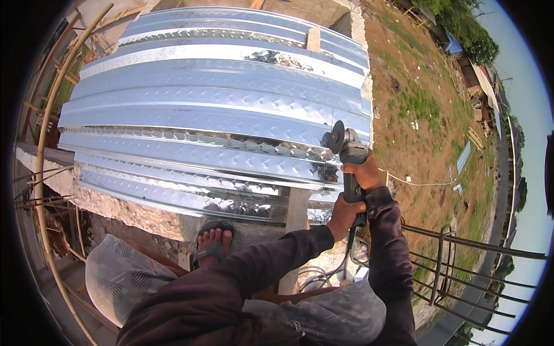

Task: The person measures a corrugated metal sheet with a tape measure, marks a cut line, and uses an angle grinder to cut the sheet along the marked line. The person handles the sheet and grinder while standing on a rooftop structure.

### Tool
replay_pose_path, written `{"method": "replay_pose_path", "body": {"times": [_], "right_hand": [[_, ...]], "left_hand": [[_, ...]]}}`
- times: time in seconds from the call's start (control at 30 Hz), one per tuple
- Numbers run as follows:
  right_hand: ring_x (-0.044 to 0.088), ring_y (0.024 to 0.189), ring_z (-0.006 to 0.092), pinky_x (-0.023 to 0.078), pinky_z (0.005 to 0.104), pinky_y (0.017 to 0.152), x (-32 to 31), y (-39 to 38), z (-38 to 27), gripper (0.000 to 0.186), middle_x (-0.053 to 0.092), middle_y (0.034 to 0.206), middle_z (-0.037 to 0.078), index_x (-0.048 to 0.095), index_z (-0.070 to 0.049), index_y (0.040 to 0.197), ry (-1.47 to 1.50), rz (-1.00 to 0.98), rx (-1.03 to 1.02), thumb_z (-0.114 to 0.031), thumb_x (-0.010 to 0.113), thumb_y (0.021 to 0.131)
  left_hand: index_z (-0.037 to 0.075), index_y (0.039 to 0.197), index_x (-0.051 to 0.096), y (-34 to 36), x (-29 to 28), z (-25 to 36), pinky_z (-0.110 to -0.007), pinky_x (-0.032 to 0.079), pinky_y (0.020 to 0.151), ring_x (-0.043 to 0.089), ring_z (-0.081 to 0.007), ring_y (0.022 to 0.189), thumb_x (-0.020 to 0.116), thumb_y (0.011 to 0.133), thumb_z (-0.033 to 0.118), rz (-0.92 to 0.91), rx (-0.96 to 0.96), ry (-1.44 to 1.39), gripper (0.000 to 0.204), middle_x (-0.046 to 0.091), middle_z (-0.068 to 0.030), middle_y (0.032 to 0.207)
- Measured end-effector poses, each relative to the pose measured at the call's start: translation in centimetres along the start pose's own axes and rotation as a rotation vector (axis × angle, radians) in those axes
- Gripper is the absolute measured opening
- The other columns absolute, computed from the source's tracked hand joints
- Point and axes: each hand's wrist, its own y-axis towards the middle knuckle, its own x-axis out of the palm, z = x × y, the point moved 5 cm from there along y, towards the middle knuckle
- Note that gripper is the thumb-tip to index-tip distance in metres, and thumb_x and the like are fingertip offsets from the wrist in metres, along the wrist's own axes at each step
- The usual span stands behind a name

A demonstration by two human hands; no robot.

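Observation:
Both my hands are closed round a dark angle grinder (354,155) at the right edge of ribbed metal decking sheets (202,104). Nearer the front of the tool, my right hand (365,173) grips its body. My left hand (344,214) wraps the rear part, close to where the power cord (348,254) leaves it. The round disc (337,137) faces the shiny sheets; whether it touches them I cannot tell. A thin line crosses the sheets near the disc.
Under my sandalled foot (213,239) runs a rough concrete edge (133,210). A wooden plank (297,210) lies by the sheets, and a small wood block (313,40) rests on them. Steel rebar (444,265) juts out at right, above a grassy dirt slope (421,109). A bamboo pole (43,132) stands left.

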Motion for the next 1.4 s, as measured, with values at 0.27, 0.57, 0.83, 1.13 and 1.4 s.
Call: {"method": "replay_pose_path", "body": {"times": [0.27, 0.57, 0.83, 1.13, 1.4], "right_hand": [[0.062, 0.103, 0.0288, 0.052, 0.0367, 0.091, 0.1, 1.6, 1.1, 0.092, 0.062, 0.114, 0.019, 0.034, 0.011, 0.133, -0.031, -0.012, 0.007, -0.017, 0.087, 0.063], [0.062, 0.101, 0.0292, 0.052, 0.0368, 0.088, 0.2, 1.5, 0.5, 0.095, 0.062, 0.112, 0.019, 0.035, 0.01, 0.133, -0.01, -0.041, 0.008, -0.02, 0.087, 0.061], [0.063, 0.101, 0.0287, 0.052, 0.0366, 0.088, 0.0, 3.0, 0.8, 0.095, 0.062, 0.113, 0.019, 0.036, 0.009, 0.134, 0.005, -0.016, 0.021, -0.02, 0.086, 0.059], [0.062, 0.102, 0.0285, 0.052, 0.0368, 0.088, 0.3, 4.3, 1.2, 0.094, 0.061, 0.113, 0.019, 0.037, 0.01, 0.132, 0.028, -0.035, 0.0, -0.021, 0.086, 0.059], [0.062, 0.103, 0.028, 0.052, 0.0363, 0.09, 0.2, 4.4, 1.2, 0.096, 0.061, 0.114, 0.02, 0.035, 0.012, 0.133, 0.001, -0.023, 0.015, -0.022, 0.087, 0.06]], "left_hand": [[0.0, 0.108, 0.047, 0.5, 0.2, 0.7, -0.031, 0.056, 0.058, 0.063, -0.0163, 0.069, 0.075, 0.07, 0.012, 0.043, -0.016, 0.041, 0.049, 0.059, -0.0073, 0.089], [0.0, 0.103, 0.05, 0.3, 0.4, 1.1, -0.031, 0.055, 0.058, 0.062, -0.0153, 0.068, 0.075, 0.07, 0.012, 0.043, -0.023, 0.029, 0.044, 0.06, -0.0068, 0.085], [-0.001, 0.107, 0.05, 1.4, 0.3, 1.7, -0.032, 0.053, 0.065, 0.062, -0.0164, 0.077, 0.075, 0.068, 0.014, 0.044, -0.049, 0.076, 0.049, 0.06, -0.0071, 0.091], [-0.002, 0.107, 0.052, 1.7, 0.2, 2.6, -0.032, 0.053, 0.069, 0.062, -0.018, 0.077, 0.077, 0.066, 0.013, 0.071, -0.078, 0.094, 0.051, 0.062, -0.0076, 0.091], [0.0, 0.106, 0.052, 2.2, 0.3, 2.3, -0.031, 0.051, 0.066, 0.06, -0.0164, 0.073, 0.077, 0.066, 0.011, 0.053, -0.089, 0.046, 0.048, 0.061, -0.0061, 0.088]]}}
